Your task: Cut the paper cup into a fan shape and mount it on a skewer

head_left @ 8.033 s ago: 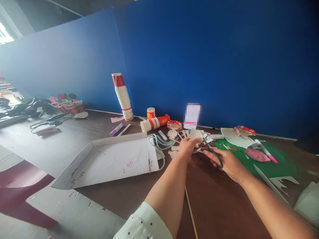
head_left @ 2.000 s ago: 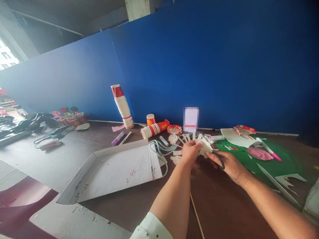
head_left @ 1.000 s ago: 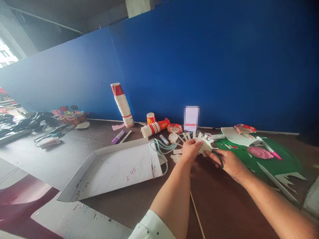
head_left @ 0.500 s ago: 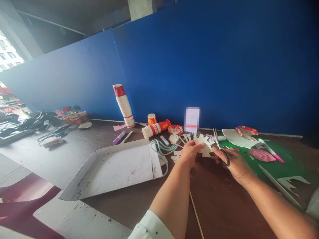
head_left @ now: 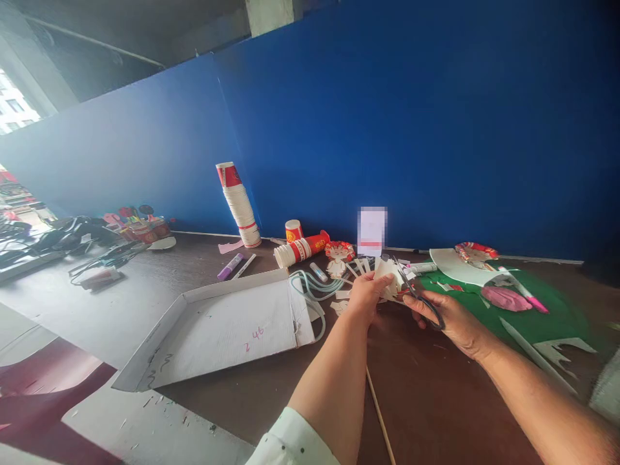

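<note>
Pinched firmly between the thumb and fingers of my left hand (head_left: 365, 297) is the white paper (head_left: 386, 266); my right hand (head_left: 448, 320) is closed around the handles of the scissors (head_left: 409, 289), whose blades seem slightly parted, though they are too small to be sure. Should the blades stray left, they could nick my left thumb, because it sits so near them. A slackening pinch could let the paper twist, and the loose paper strips (head_left: 360, 265) crowded close by could get snagged. The paper sticks out on the far side of my left thumb, beside the scissors; I cannot tell whether the blades touch it.
</note>
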The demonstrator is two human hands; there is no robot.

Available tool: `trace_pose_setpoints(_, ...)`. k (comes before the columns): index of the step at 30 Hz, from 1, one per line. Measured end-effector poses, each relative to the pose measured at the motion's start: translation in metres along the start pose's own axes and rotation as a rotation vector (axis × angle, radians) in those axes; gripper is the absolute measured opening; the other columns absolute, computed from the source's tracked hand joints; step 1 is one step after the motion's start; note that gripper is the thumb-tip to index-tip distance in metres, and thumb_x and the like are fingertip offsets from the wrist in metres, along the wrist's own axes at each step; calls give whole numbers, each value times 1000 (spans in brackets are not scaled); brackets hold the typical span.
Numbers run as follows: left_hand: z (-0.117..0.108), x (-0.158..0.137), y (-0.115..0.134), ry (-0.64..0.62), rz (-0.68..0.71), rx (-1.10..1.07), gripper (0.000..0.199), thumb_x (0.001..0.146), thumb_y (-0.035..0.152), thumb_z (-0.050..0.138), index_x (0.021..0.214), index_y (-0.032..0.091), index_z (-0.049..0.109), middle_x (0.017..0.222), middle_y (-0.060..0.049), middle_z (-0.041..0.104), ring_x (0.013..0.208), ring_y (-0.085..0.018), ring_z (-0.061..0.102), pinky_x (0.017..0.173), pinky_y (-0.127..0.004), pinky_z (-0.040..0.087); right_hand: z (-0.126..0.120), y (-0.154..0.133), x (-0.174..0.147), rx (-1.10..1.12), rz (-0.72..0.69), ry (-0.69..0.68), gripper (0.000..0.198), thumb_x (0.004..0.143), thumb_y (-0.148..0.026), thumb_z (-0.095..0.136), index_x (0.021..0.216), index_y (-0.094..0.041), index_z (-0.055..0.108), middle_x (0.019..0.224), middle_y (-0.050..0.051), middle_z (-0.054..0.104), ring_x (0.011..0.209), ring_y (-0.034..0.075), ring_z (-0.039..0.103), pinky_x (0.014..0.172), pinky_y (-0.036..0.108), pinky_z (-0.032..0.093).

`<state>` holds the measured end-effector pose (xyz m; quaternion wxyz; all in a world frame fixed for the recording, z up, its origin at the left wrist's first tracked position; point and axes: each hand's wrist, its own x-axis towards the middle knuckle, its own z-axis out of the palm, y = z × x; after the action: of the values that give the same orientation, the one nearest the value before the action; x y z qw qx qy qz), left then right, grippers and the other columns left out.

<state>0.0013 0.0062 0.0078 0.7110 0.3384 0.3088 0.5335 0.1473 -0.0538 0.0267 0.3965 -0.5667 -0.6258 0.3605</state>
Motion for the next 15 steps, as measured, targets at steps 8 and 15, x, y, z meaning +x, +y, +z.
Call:
trace_pose_setpoints(8, -1, 0, -2, -19, 9, 65, 31, 60, 32, 81, 78, 11, 68, 68, -6, 63, 58, -13, 55, 59, -28, 43, -1, 7, 3, -46, 3, -4, 44, 75, -67, 62, 68, -23, 68, 55, 0, 58, 55, 18, 56, 54, 31, 43)
trace_pose_setpoints(15, -1, 1, -3, -8, 21, 116, 26, 64, 30, 77, 81, 12, 67, 67, -6, 62, 56, -13, 53, 55, -27, 40, -5, 11, 7, -95, -2, -61, 41, 73, -67, 63, 74, -26, 70, 55, 0, 61, 57, 20, 58, 53, 32, 44)
